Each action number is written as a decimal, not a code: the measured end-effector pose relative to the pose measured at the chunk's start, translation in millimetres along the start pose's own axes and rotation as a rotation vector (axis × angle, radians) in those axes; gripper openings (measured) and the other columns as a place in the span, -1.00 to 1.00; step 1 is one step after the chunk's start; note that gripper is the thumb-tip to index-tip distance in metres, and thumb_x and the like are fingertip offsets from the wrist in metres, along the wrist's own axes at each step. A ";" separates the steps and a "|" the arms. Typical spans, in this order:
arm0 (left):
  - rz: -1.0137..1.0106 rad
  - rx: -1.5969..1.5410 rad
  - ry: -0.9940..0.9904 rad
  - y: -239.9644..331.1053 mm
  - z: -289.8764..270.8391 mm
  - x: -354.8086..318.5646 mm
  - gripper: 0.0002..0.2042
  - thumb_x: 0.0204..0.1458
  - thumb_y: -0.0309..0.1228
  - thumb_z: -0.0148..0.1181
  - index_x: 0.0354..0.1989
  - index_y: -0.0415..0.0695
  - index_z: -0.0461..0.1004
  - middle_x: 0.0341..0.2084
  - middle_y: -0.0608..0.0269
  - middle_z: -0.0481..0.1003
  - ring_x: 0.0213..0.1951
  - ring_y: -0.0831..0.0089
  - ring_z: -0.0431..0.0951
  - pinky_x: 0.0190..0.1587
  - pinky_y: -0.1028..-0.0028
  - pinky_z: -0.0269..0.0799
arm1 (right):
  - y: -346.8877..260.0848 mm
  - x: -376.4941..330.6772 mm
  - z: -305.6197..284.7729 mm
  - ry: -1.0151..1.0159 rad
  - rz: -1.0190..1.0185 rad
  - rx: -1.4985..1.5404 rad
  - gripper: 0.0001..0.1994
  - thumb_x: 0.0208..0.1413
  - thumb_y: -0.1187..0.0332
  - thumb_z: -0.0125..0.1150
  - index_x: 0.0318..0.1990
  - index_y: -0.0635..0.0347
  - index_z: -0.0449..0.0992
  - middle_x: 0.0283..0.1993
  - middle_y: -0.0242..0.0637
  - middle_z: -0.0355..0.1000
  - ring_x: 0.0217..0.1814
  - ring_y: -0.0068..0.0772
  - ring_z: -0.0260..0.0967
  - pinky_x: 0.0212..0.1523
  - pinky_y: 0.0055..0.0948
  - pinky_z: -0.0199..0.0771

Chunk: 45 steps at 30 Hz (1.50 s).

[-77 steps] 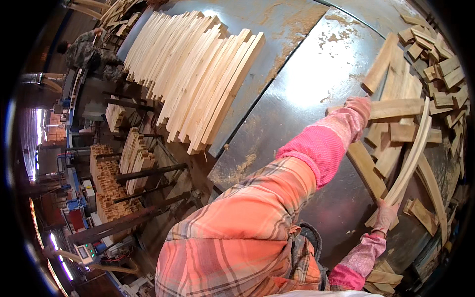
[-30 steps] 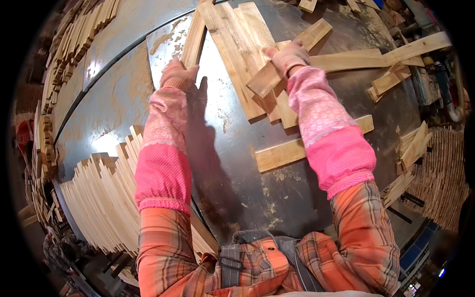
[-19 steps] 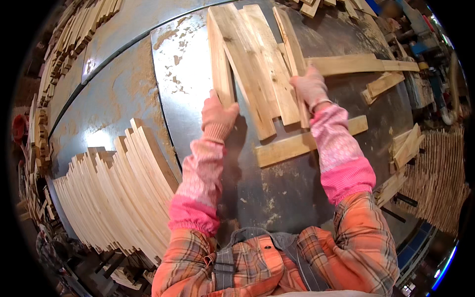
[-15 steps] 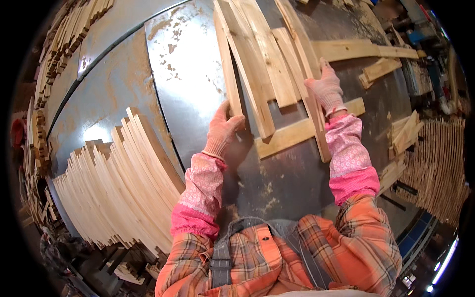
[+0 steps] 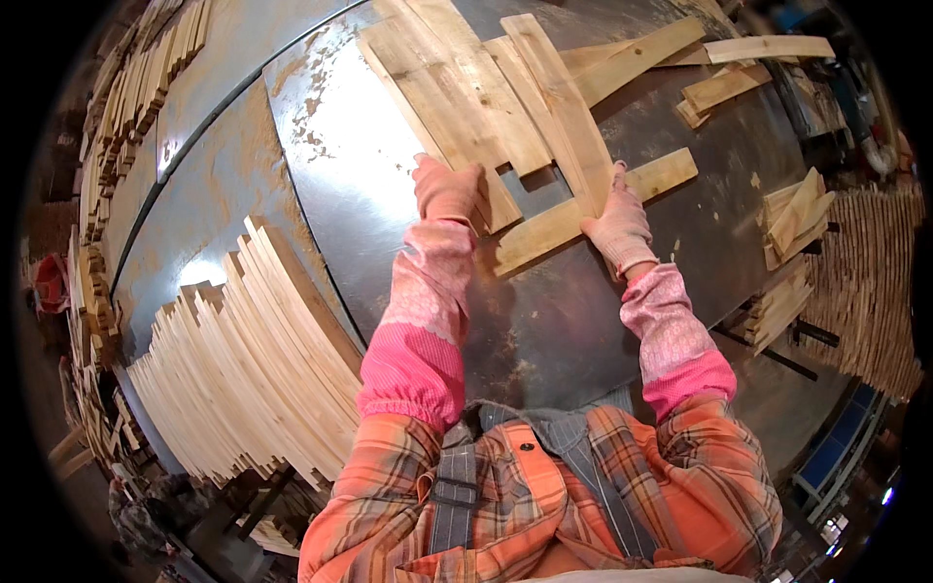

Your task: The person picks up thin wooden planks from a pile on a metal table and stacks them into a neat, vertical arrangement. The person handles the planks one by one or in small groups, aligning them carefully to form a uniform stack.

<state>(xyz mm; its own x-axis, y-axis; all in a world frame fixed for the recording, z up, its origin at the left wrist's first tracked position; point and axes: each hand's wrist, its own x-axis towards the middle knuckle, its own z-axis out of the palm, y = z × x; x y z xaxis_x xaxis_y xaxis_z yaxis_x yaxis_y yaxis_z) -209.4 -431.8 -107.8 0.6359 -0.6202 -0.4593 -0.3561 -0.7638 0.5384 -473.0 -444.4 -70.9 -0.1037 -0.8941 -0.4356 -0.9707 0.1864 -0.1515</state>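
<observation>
Planks (image 5: 466,97): fanned on the steel table (image 5: 321,165), now drawn nearer the body than half a second ago.
Left hand (image 5: 449,189): gloved, fingers together, flat on a wide plank's near end.
Right hand (image 5: 618,222): fingers curled on a narrow slat (image 5: 564,107), moved down over the cross board (image 5: 593,206).
Meaning: boards being gathered, likely squared up.
Stack (image 5: 262,360): curved slats, left, untouched.

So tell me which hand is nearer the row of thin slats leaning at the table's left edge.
Left. The left hand rests on a wide board, just right of the slat row; the right hand grips boards farther right.
</observation>
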 end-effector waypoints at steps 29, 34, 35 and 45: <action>0.282 0.462 0.293 -238.9 -127.7 -145.4 -0.08 -0.08 -0.15 0.44 0.43 -0.35 0.16 0.34 -0.36 0.25 0.35 -0.21 0.26 0.40 0.14 0.21 | -137.3 -224.2 134.3 -0.903 -0.912 0.034 -0.13 -0.04 0.07 0.46 0.30 0.50 0.23 0.08 0.23 0.51 0.14 0.20 0.51 0.17 -0.14 0.53; 0.259 0.365 0.350 -230.4 -108.7 -149.7 -0.11 -0.08 -0.18 0.40 0.43 -0.34 0.19 0.42 -0.33 0.15 0.43 -0.18 0.14 0.48 0.15 0.06 | -81.4 -115.3 74.1 -0.516 -0.826 -0.134 -0.68 0.12 0.41 0.29 0.02 0.32 0.57 0.01 0.06 0.59 0.08 0.06 0.58 0.06 -0.14 0.64; 0.252 0.355 0.383 -230.5 -108.2 -151.1 -0.12 -0.08 -0.18 0.39 0.42 -0.34 0.20 0.42 -0.32 0.15 0.44 -0.18 0.14 0.48 0.15 0.06 | -59.8 -82.2 59.0 -0.405 -0.773 -0.177 -0.72 0.16 0.45 0.26 0.03 0.29 0.59 0.01 0.03 0.60 0.05 0.07 0.60 0.01 -0.15 0.68; 0.288 0.369 0.428 -250.3 -103.3 -143.6 -0.11 -0.07 -0.11 0.38 0.40 -0.37 0.22 0.41 -0.30 0.16 0.43 -0.19 0.14 0.48 0.08 0.04 | -7.9 -1.6 -13.0 -0.271 -0.764 -0.777 -0.41 0.01 0.24 0.36 0.22 0.19 0.40 0.14 -0.08 0.52 0.22 -0.08 0.48 0.14 -0.03 0.48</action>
<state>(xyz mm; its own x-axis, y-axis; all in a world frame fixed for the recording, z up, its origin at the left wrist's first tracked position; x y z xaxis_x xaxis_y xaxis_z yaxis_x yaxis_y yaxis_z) -140.8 -133.1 -103.6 0.6698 -0.7419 0.0317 -0.7176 -0.6357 0.2844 -468.0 -449.7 -57.4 0.5357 -0.5294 -0.6578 -0.6408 -0.7622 0.0916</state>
